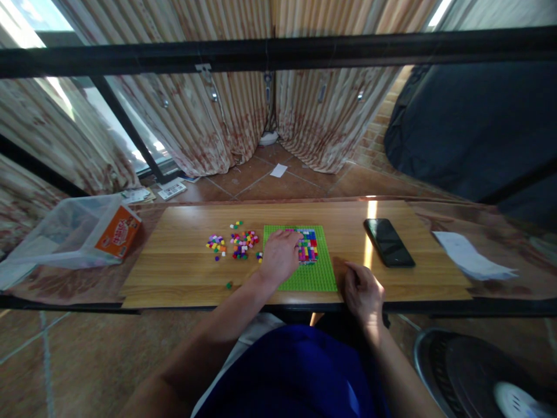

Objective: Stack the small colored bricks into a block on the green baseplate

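My left hand point(281, 255) lies over a green studded baseplate point(307, 280), its fingers bent and together at a patch of colourful building bricks point(310, 247). Whatever is under those fingertips is hidden, and the hand covers the left part of the patch. To the right of the baseplate, my right hand point(363, 288) rests at the table's front edge, curled in a loose fist with nothing showing in it. Loose bricks lie in small heaps left of the plate: one mixed heap point(244, 242) and a smaller heap point(216, 244). A single green brick point(228, 285) sits nearer the front edge.
A black phone point(389, 242) lies on the wooden table point(174, 255) at right, with white paper point(474, 255) beyond it. On the far left stands a clear plastic bin point(73, 232) with an orange label. A dark bar point(278, 53) crosses in front of the curtains.
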`<state>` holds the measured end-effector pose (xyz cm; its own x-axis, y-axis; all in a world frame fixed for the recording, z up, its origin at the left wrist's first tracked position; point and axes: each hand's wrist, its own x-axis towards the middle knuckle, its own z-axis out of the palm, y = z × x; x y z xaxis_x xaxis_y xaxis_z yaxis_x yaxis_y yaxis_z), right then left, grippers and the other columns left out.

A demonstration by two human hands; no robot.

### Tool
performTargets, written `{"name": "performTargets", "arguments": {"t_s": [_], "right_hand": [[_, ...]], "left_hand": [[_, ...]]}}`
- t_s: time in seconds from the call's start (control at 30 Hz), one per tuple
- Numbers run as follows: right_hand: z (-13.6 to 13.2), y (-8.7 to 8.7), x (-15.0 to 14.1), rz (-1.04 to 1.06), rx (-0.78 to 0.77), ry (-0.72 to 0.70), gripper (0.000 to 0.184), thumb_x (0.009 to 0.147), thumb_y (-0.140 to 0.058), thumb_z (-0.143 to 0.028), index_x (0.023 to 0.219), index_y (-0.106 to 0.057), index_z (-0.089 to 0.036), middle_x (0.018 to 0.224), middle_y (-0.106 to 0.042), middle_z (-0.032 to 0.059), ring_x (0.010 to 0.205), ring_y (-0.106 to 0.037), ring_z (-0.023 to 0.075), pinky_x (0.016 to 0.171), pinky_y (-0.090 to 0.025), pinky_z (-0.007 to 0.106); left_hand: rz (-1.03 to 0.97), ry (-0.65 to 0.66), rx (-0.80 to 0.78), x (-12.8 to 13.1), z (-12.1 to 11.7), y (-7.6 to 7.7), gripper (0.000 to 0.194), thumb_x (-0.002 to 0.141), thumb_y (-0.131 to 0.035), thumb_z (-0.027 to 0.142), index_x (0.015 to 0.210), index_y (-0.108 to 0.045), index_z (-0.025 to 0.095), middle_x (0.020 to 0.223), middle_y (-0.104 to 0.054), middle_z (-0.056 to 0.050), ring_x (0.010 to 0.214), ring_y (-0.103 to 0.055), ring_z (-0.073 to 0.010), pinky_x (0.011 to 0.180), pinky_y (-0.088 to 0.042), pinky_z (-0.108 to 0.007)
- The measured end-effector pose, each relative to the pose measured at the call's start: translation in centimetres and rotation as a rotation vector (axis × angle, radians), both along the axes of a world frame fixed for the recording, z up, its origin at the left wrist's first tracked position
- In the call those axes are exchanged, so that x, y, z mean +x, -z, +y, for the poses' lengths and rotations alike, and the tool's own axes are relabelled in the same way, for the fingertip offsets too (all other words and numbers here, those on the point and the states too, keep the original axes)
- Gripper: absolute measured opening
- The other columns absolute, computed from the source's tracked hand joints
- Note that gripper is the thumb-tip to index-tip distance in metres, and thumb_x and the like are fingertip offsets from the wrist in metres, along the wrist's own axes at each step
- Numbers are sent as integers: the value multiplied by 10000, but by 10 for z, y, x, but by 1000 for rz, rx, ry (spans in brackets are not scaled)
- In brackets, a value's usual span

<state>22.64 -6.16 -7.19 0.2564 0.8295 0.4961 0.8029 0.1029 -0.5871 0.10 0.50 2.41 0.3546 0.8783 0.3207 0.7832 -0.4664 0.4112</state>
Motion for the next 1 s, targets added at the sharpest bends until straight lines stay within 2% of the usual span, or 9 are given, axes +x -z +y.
{"name": "performTargets", "arguments": {"t_s": [0.13, 0.3, 0.47, 0.77, 0.87, 1.0], "right_hand": [[0, 0, -1, 13, 3, -11, 277, 915, -468, -338, 960, -695, -185, 934, -715, 77, 822, -673, 190, 766, -517, 292], [-1, -2, -2, 18, -15, 3, 278, 914, -468, -341, 962, -696, -188, 937, -715, 76, 812, -673, 191, 762, -519, 295], [-1, -4, -3, 3, -14, 9, 282, 914, -473, -347, 950, -699, -181, 923, -715, 76, 810, -672, 190, 762, -519, 294], [-1, -4, -4, 15, 10, 11, 296, 919, -469, -373, 946, -693, -182, 925, -718, 87, 810, -669, 200, 776, -525, 320], [-1, -3, -3, 14, 10, 5, 297, 922, -465, -370, 951, -693, -182, 936, -719, 90, 823, -671, 203, 781, -527, 326], [-2, -3, -2, 6, 9, 0, 293, 919, -468, -362, 952, -695, -181, 928, -718, 88, 815, -667, 198, 767, -523, 315]], "left_hand": [[16, 5, 35, 0, -2, 2, 256, 848, -545, 102, 1072, -642, 183, 975, -709, -51, 928, -613, -197, 906, -458, -362], [162, 25, 80, 1, -10, 0, 228, 892, -483, 106, 1024, -652, 181, 869, -700, -51, 864, -598, -212, 840, -449, -363], [273, 43, 130, 2, -19, -4, 233, 923, -441, 121, 1017, -649, 169, 865, -693, -55, 861, -587, -221, 829, -424, -373], [349, 85, 158, 7, -26, -5, 247, 944, -391, 132, 950, -637, 146, 865, -668, -94, 878, -583, -244, 873, -395, -418], [323, 90, 135, 3, -31, 0, 237, 934, -414, 138, 1044, -623, 156, 956, -676, -97, 944, -584, -246, 892, -403, -426], [161, 66, 108, -18, -47, 17, 352, 905, -479, 166, 1249, -551, 189, 1272, -608, -92, 1136, -540, -247, 970, -415, -424]]}}
